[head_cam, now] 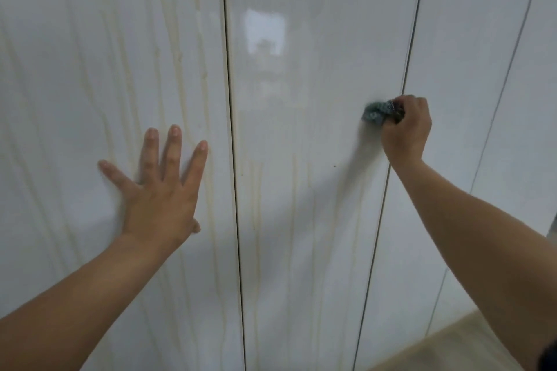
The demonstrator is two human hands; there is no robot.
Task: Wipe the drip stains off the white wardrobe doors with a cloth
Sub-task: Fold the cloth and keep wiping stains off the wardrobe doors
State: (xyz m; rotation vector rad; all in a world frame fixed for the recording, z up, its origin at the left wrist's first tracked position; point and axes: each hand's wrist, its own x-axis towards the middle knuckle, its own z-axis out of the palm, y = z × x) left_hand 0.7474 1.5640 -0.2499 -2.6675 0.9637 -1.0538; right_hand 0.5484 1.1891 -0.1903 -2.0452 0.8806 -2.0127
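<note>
Glossy white wardrobe doors fill the view. The left door [90, 69] carries many yellowish drip stains [180, 69] running top to bottom. My left hand [159, 190] presses flat on it with the fingers spread. The middle door [316, 39] looks clean in its upper half, and faint drip streaks [256, 205] run down its lower half. My right hand [407, 126] grips a bunched grey-blue cloth [376, 113] and holds it against the middle door near its right edge.
A third door [467, 69] stands to the right, with another door edge beyond it. Dark gaps separate the doors. A strip of light wooden floor [437, 346] shows at the bottom right.
</note>
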